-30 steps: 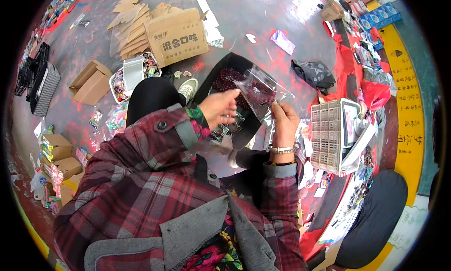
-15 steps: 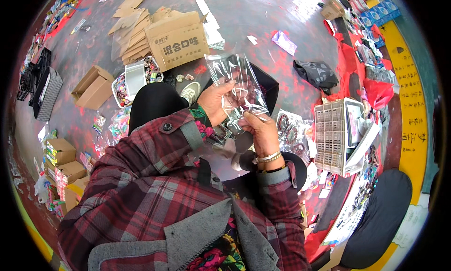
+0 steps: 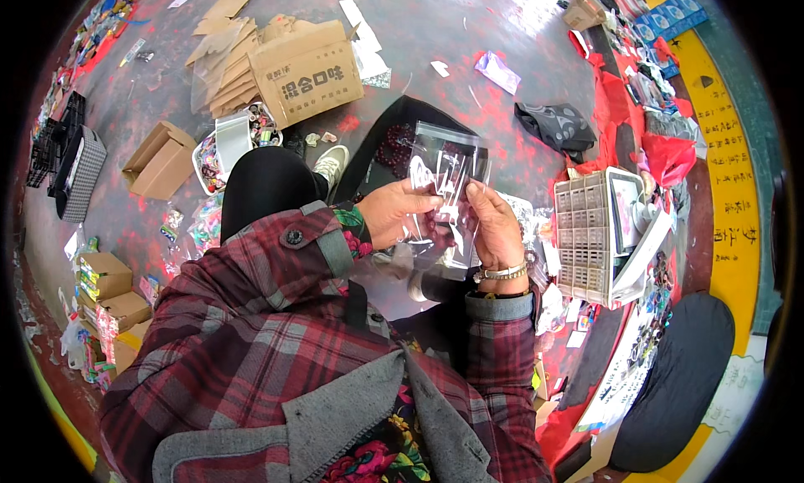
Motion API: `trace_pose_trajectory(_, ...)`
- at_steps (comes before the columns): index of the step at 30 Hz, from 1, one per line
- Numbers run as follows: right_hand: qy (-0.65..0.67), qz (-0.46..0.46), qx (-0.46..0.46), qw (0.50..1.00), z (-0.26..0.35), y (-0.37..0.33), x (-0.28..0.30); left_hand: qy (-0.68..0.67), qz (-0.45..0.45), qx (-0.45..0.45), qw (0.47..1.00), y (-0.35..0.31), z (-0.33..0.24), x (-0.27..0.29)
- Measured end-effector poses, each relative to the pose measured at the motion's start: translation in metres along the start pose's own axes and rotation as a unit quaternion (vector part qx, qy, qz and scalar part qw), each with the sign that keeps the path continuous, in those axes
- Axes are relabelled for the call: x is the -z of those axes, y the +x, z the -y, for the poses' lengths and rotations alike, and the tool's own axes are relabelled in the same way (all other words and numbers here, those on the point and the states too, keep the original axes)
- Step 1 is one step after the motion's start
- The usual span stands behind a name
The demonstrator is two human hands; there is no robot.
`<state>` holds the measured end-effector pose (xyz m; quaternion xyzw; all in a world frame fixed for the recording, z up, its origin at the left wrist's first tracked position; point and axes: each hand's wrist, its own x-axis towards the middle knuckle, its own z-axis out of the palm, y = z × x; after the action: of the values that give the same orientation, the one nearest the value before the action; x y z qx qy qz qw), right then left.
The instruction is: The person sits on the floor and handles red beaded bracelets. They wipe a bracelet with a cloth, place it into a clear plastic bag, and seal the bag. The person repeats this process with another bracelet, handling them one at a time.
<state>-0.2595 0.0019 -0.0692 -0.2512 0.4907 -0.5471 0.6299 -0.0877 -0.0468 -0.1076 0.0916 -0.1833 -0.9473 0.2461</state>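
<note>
A clear plastic bag (image 3: 450,158) is held upright over my lap, with glare across its film. My left hand (image 3: 392,215) pinches it from the left, thumb across the film. On the other side, the thumb and fingers of my right hand (image 3: 496,225) grip its right edge. Whether anything lies inside I cannot tell through the reflections. Just beyond the hands is a black open container or cloth (image 3: 410,110), partly hidden by the bag. Dark red beads (image 3: 394,150) lie in it.
Flattened cardboard and a carton (image 3: 306,77) lie ahead. An open cardboard box (image 3: 159,160) and a white basket of small colourful items (image 3: 205,166) stand to the left. On the right are a pale plastic crate (image 3: 583,236) and a dark grey bag (image 3: 554,131).
The clear bag has turned from a slant to upright and shifted right. My right hand has moved up its right edge; my left hand has moved lower. More of the black container shows.
</note>
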Motion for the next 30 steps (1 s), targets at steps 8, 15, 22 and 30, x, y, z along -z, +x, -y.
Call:
trace_pose_trajectory(8, -0.038, -0.092, 0.027, 0.995, -0.008, 0.004, 0.001, 0.021, -0.05, -0.003, 0.999, 0.001, -0.003, -0.006)
trace_pose_trajectory(15, -0.09, -0.139, 0.049, 0.985, -0.013, 0.003, -0.001, 0.066, -0.156, 0.049, 0.984, 0.002, -0.004, -0.004)
trace_pose_trajectory(22, -0.06, -0.142, 0.024, 0.988, -0.012, 0.007, 0.001, 0.022, -0.116, 0.039, 0.992, 0.005, 0.002, 0.008)
trace_pose_trajectory(30, -0.055, -0.106, 0.034, 0.992, -0.016, 0.009, 0.014, 0.008, -0.105, -0.024, 0.994, 0.003, -0.001, 0.008)
